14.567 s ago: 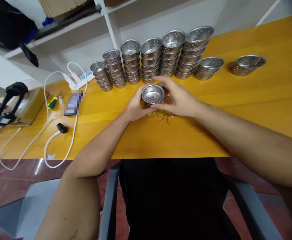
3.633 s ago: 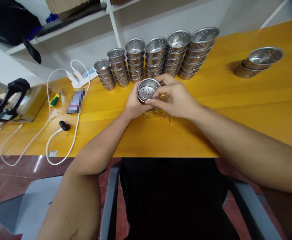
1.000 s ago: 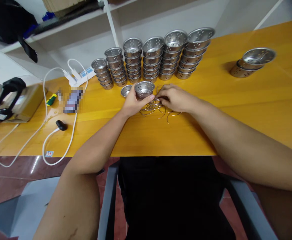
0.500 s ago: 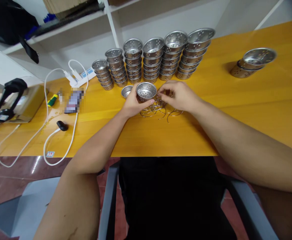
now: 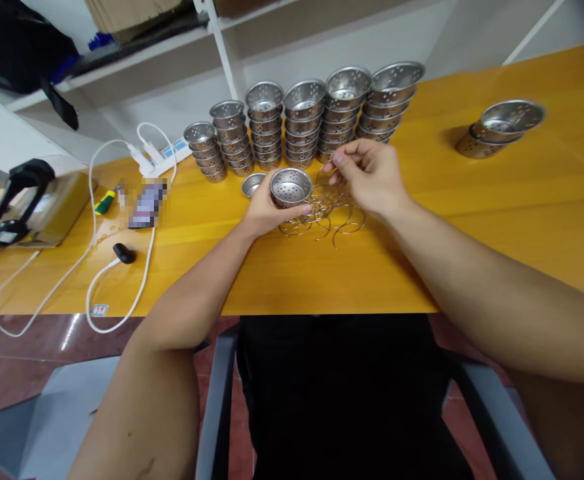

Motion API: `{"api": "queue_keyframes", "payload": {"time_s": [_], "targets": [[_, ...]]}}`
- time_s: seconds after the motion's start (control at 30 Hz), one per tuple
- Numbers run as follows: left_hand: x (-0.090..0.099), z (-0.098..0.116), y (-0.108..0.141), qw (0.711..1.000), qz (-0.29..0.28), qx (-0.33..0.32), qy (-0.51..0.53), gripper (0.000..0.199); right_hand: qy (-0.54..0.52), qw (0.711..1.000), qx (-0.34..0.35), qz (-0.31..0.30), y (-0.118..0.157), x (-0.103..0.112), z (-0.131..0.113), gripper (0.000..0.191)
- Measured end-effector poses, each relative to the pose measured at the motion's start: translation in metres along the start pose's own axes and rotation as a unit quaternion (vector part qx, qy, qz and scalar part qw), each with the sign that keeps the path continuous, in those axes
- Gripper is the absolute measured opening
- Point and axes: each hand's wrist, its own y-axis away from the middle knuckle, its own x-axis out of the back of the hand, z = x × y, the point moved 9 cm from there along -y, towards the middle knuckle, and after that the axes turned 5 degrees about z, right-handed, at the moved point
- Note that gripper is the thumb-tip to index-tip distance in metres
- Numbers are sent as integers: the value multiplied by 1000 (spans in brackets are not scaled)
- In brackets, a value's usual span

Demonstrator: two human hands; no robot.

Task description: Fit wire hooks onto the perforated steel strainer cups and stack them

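There is a yellow wooden desk [image 5: 252, 280] with a shiny surface. Behind it stands a white shelf [image 5: 157, 50]. The floor [image 5: 17, 357] has dark red tiles, which reflect a bright streak of light [image 5: 71, 331].

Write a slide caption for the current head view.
Left hand holding a perforated round steel cup, right hand pinching a thin curved metal wire.

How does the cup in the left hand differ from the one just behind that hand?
The held cup is gripped by the left hand; the rear cup sits on the table. The held cup shows nearly its whole rim; the hand hides part of the rear cup. Both are metal and open upward.
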Motion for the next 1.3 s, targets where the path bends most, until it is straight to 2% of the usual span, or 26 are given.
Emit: {"api": "queue_keyframes", "payload": {"time_s": [0.17,0.33,0.63,0.73,0.83,0.93,1.0,1.07,1.13,1.2,1.3], "targets": [[0,14,3,1000,1,2,3,117,-84,995,-45,-1,1,-5,7,83],[-13,45,9,995,-82,-48,30,113,-141,987,-73,5,5,-10,4,79],[-29,68,17,982,-163,-19,94,112,-142,987,-62,41,4,-9,3,80],[-31,64,17,983,-154,1,101,113,-130,989,-62,42,5,-8,-2,79],[-23,50,13,992,-94,5,80,111,-122,990,-55,40,4,-5,-4,77],[-9,44,7,999,-24,-39,22,106,-92,995,-33,-3,1,-6,-2,72],[-3,47,5,997,-12,-77,-26,100,-42,999,-5,-28,1,-5,-3,68],[-3,55,5,991,-36,-105,-72,93,41,998,46,-30,1,0,-13,58],[-7,64,6,984,-73,-126,-99,89,134,985,105,-35,5,1,-31,45],[-10,72,9,980,-99,-143,-100,87,195,967,148,-69,10,-4,-48,33],[-14,79,11,977,-118,-155,-82,85,215,952,159,-146,19,-17,-59,23]]}}
